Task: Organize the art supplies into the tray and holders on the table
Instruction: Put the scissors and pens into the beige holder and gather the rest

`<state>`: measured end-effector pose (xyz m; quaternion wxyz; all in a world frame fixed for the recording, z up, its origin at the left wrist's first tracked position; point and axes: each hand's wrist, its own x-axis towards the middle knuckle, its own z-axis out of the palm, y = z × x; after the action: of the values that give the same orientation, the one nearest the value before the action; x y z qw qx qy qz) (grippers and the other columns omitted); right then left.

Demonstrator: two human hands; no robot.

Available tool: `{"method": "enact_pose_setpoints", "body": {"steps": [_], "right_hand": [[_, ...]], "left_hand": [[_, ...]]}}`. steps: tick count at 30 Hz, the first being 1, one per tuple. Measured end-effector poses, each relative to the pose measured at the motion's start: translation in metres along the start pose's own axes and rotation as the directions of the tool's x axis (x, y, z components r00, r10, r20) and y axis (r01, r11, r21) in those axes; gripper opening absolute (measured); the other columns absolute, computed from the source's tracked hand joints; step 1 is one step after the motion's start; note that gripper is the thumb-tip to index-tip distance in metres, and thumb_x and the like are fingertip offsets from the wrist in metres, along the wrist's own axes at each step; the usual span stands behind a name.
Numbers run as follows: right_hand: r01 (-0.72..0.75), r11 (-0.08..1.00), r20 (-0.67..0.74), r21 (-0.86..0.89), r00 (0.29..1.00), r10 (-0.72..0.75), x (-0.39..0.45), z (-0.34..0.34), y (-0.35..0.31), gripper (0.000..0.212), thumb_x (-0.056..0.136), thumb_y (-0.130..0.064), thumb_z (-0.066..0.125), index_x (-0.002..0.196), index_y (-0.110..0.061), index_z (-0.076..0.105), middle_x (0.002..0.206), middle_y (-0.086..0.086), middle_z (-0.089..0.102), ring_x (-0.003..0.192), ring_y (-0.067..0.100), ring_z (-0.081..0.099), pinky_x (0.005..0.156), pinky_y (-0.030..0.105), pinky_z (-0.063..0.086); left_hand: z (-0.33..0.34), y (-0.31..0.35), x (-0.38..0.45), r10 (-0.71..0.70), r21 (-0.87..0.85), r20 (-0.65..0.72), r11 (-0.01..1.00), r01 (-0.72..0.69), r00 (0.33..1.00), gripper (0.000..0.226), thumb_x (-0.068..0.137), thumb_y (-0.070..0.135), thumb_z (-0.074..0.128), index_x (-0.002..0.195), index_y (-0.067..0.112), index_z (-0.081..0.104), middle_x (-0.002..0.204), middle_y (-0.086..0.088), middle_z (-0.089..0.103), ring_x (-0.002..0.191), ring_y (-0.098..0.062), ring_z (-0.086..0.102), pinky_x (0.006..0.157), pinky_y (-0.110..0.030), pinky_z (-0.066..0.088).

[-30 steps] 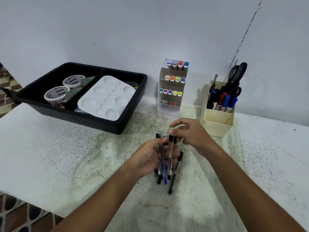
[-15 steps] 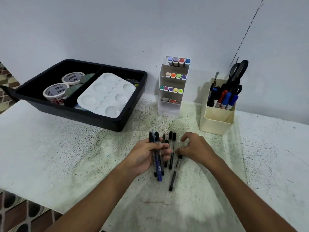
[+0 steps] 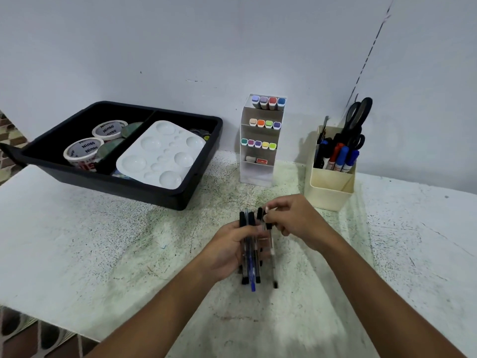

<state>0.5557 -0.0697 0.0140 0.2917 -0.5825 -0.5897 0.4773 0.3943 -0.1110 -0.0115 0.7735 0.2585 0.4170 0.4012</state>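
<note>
- Head view has the left hand (image 3: 229,250) wrapped round a bundle of pens (image 3: 251,250), thumb and fingers curled across the barrels, held just over the table (image 3: 103,241) in front of the person
- right hand (image 3: 296,223) is pinching the top of one more pen (image 3: 269,236) right beside the bundle, fingertips closed on its cap end
- I'd say the step is gathering the loose pens into one bunch, so best to line up the caps and slide that last one in flat against the others before letting go
- keep the left grip firm, those smooth barrels look like they'd fan out
- cream holder (image 3: 331,184) with markers and scissors sits just behind the right hand, probably where they go, though it looks pretty full already
</note>
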Motion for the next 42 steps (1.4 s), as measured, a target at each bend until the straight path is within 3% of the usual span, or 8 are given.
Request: {"method": "enact_pose_setpoints", "body": {"steps": [6,9,13,26,32,36,39,42], "right_hand": [[0.082,0.994,-0.114,0.079,0.991,-0.072,0.004,0.004,0.003,0.012,0.081,-0.010,0.076,0.082,-0.002,0.068,0.058,0.007,0.063,0.041,0.009,0.050,0.042,0.019,0.038],[0.072,0.993,-0.227,-0.091,0.970,-0.091,0.016,0.006,0.017,0.008,0.087,-0.017,0.070,0.081,-0.011,0.069,0.068,0.001,0.065,0.053,0.007,0.055,0.055,0.024,0.044],[-0.002,0.917,-0.208,-0.398,0.974,-0.088,0.021,0.016,0.035,0.020,0.086,-0.032,0.069,0.099,-0.017,0.069,0.091,-0.002,0.064,0.086,0.020,0.061,0.077,0.033,0.050],[-0.023,0.790,-0.207,-0.612,0.969,-0.132,0.021,0.037,0.041,0.012,0.087,-0.021,0.057,0.083,-0.011,0.061,0.082,0.007,0.062,0.074,0.028,0.059,0.062,0.033,0.048],[0.013,0.987,-0.231,-0.162,0.972,-0.051,0.014,0.023,0.019,0.004,0.078,-0.010,0.070,0.079,-0.007,0.068,0.059,0.003,0.064,0.052,0.014,0.057,0.052,0.024,0.046],[0.039,0.991,-0.028,0.129,0.999,-0.036,0.004,0.025,-0.006,0.006,0.081,0.002,0.069,0.086,0.004,0.068,0.058,0.014,0.063,0.047,0.018,0.058,0.045,0.026,0.049],[0.086,0.987,-0.049,0.135,0.996,-0.080,0.006,0.029,-0.009,0.002,0.085,-0.002,0.068,0.086,-0.001,0.070,0.061,0.015,0.065,0.047,0.018,0.058,0.043,0.025,0.049],[0.084,0.994,-0.201,-0.065,0.975,-0.095,0.022,0.026,0.005,0.007,0.087,-0.005,0.066,0.084,-0.010,0.070,0.069,0.006,0.067,0.055,0.012,0.058,0.051,0.019,0.044]], "left_hand": [[0.009,-0.009,0.004,0.011,-0.005,-0.011,1.000,-0.011,1.000,0.024,0.090,-0.005,0.056,0.113,-0.004,0.060,0.092,-0.020,0.068,0.076,-0.029,0.069,0.065,-0.038,0.059],[0.002,-0.008,0.005,0.018,-0.041,-0.049,0.999,-0.020,0.999,0.015,0.089,-0.006,0.057,0.104,-0.005,0.060,0.085,-0.018,0.067,0.073,-0.028,0.067,0.063,-0.039,0.058],[-0.011,-0.003,0.002,0.032,-0.030,-0.136,0.999,-0.036,0.990,0.009,0.087,-0.004,0.061,0.096,-0.006,0.062,0.084,-0.018,0.069,0.072,-0.027,0.069,0.062,-0.036,0.059],[-0.021,0.004,0.004,0.031,-0.052,-0.209,0.998,-0.043,0.977,0.030,0.086,0.002,0.064,0.112,-0.011,0.057,0.100,-0.024,0.071,0.081,-0.031,0.072,0.061,-0.038,0.060],[-0.023,0.005,0.006,-0.015,-0.101,-0.179,0.995,-0.004,0.984,0.031,0.096,0.012,0.053,0.118,-0.010,0.055,0.107,-0.026,0.069,0.085,-0.032,0.072,0.066,-0.039,0.061],[-0.023,0.004,0.004,0.001,-0.047,-0.102,0.999,-0.006,0.995,0.034,0.092,0.017,0.058,0.117,-0.007,0.061,0.106,-0.024,0.069,0.089,-0.032,0.070,0.071,-0.038,0.058],[-0.022,0.002,0.004,0.035,-0.050,-0.095,0.998,-0.040,0.995,0.024,0.087,0.005,0.063,0.107,-0.006,0.063,0.098,-0.021,0.070,0.084,-0.028,0.070,0.069,-0.037,0.058],[-0.024,0.003,0.004,0.031,-0.083,-0.125,0.996,-0.041,0.992,0.027,0.077,0.000,0.068,0.102,-0.006,0.060,0.088,-0.016,0.070,0.074,-0.025,0.070,0.065,-0.036,0.058]]}}
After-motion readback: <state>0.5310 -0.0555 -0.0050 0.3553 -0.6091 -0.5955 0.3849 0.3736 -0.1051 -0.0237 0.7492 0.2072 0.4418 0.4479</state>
